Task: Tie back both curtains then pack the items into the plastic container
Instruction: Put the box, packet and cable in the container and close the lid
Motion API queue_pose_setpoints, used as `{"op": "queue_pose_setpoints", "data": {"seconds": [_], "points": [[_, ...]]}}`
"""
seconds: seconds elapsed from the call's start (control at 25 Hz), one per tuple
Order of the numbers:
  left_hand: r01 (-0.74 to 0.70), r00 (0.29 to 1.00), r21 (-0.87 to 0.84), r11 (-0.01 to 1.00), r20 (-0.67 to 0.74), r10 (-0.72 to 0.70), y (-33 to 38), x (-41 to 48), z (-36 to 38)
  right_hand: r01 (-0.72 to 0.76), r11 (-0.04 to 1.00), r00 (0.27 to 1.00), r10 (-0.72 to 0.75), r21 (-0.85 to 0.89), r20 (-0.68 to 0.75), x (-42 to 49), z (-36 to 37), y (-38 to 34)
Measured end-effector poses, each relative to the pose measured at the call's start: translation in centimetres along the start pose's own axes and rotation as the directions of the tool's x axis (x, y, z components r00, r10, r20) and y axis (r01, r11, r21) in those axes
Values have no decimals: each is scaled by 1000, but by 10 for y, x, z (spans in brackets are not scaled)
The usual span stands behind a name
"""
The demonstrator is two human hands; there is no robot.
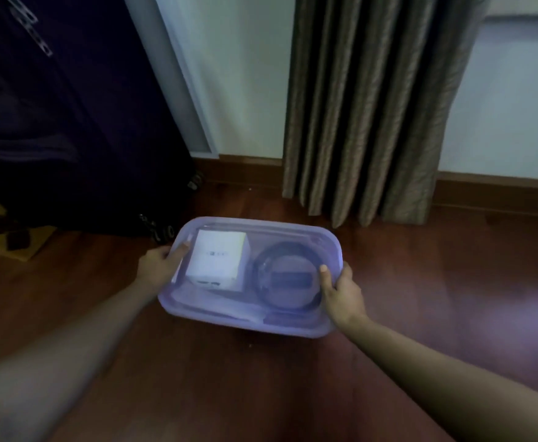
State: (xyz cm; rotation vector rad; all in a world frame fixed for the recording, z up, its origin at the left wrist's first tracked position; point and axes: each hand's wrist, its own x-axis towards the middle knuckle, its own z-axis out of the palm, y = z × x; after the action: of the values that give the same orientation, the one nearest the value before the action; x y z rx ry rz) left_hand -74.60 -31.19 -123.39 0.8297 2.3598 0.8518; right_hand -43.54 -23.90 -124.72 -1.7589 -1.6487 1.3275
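Our left grip [159,266] and right grip [341,291] hold the plastic container [293,229] by its ends; curtain [373,106] behind, suitcase [70,122] left.

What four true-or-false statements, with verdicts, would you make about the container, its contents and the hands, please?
1. The left hand and right hand each hold an end of the plastic container. True.
2. The white box lies outside the container. False: it is inside, at the left.
3. A round dark item sits inside, right of the box. True.
4. The container is over a table. False: wooden floor lies beneath it.
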Motion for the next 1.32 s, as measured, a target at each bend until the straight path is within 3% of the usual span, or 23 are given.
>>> {"op": "queue_pose_setpoints", "data": {"seconds": [0.2, 0.36, 0.56, 0.64, 0.68, 0.76, 0.84, 0.88, 0.92, 0.96, 1.0, 1.08, 1.24, 1.32], "points": [[49, 992, -15, 999, 116, -47, -19, 38, -9, -18, 1000, 1000, 18, -13, 19, 17, 26, -11], [46, 995, -23, 999, 88, -44, -31, 60, 4, 50, 999, 995, -52, 20, 86, 45, 38, -7], [46, 992, -61, 997, 120, -38, -47, 65, 8, 18, 999, 988, -26, 50, 154, 60, 54, 3], [-23, 993, 10, 1000, 113, 22, -46, 63, 9, 39, 999, 986, -41, 14, 164, 63, 57, 3], [-104, 993, 127, 986, 67, 96, -45, 59, 8, 96, 993, 987, -86, -70, 136, 64, 59, 5], [-340, 931, 329, 881, -15, 365, -48, 47, 6, 334, 888, 942, -307, -317, 133, 60, 60, 6], [-658, 736, 436, 614, 198, 648, -56, 27, 8, 614, 594, 781, -550, -520, 294, 46, 60, 6], [-765, 616, 487, 422, 360, 701, -63, 17, 11, 709, 415, 681, -614, -570, 399, 40, 63, 11], [-808, 543, 524, 269, 485, 686, -71, 10, 16, 772, 265, 591, -633, -578, 499, 37, 67, 18], [-819, 514, 542, 187, 547, 661, -79, 7, 21, 807, 175, 535, -623, -564, 571, 37, 72, 25], [-818, 498, 554, 154, 549, 671, -85, 8, 25, 822, 137, 511, -606, -553, 609, 40, 75, 28], [-802, 521, 570, 179, 519, 677, -85, 13, 30, 824, 114, 513, -568, -556, 644, 54, 81, 23], [-671, 712, 668, 321, 460, 531, -63, 20, 39, 806, 68, 512, -580, -588, 633, 84, 84, 0], [-663, 729, 676, 320, 487, 481, -57, 28, 42, 795, 57, 523, -569, -604, 635, 93, 88, -11]]}}
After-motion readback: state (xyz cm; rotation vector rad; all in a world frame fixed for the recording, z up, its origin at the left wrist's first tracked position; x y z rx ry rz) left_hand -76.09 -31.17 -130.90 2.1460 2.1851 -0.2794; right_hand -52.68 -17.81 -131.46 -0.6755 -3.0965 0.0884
